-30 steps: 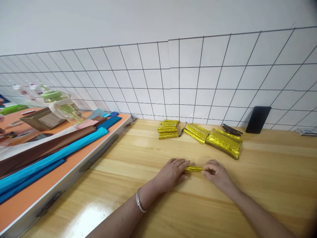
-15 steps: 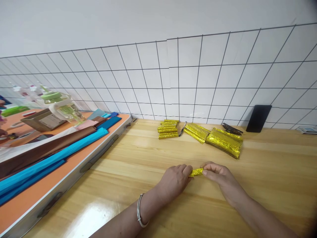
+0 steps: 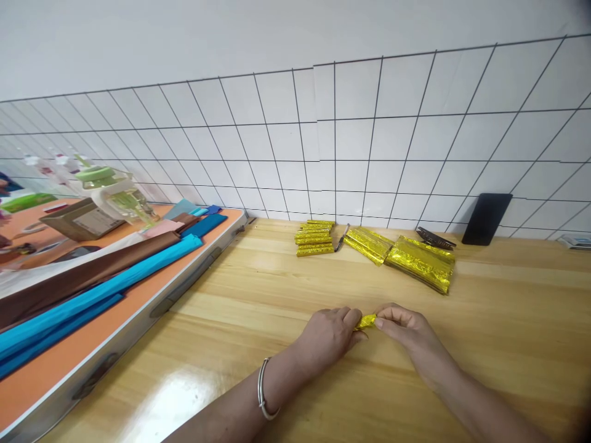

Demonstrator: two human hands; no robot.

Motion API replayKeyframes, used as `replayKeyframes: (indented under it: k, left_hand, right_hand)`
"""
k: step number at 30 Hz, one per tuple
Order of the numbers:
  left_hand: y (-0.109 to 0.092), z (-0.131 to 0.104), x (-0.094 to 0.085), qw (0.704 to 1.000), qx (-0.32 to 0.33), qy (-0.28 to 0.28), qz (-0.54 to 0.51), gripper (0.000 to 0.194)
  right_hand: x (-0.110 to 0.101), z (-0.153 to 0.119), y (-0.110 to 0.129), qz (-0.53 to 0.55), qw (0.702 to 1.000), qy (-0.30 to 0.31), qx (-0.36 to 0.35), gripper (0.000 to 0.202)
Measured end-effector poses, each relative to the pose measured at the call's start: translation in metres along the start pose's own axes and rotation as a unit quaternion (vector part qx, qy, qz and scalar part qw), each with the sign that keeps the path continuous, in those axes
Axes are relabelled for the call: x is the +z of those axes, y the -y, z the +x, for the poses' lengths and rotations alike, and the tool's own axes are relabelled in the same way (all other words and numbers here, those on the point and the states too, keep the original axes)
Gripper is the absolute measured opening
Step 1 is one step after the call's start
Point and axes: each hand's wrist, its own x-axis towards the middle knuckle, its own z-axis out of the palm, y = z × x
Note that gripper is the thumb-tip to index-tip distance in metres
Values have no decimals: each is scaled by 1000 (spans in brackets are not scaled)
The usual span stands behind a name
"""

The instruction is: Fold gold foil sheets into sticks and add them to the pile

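A small roll of shiny gold foil (image 3: 367, 321) lies between my two hands, just above or on the wooden table. Wrapped round its left end is my left hand (image 3: 333, 332), which covers that part; a silver bangle sits on this wrist. My right hand (image 3: 404, 326) pinches the right end between thumb and fingers. Farther back, several narrow folded gold foil strips (image 3: 315, 239) form a row. To their right lie a flat gold foil piece (image 3: 368, 245) and a thicker stack of gold foil sheets (image 3: 421, 263).
A pen (image 3: 341, 238) lies beside the strips. Behind the foil stack are a black hair clip (image 3: 435, 239) and a black phone (image 3: 486, 219) leaning on the tiled wall. On the left, an orange table (image 3: 152, 307) bears rolled coloured paper, a cardboard box (image 3: 83, 219) and a green-lidded bottle (image 3: 120, 195).
My fingers have shifted slightly on the gold roll, and less of it shows between my hands. My left thumb now sticks out below it. The view has tilted a little.
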Motion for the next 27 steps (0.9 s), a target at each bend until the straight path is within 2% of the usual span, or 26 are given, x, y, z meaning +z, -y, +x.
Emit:
replayKeyframes:
  k: [10,16,21,27]
  left_hand:
    - [3,0,3,1000,-3,7,13,17]
    - [9,-1,6,1000,-7,15,-4,18]
    - [8,-1,3,1000,3,26,12,15]
    - [4,0,2,999,28,32,33,17]
  right_hand:
    - [1,3,-12,-3,1000,-13,-24,27]
    - [4,5,-16,-37,997,16,-58,37]
    - [5,4,-14,-48,998,25,-34,38]
    - [5,2,-13,1,1000,7,8,37]
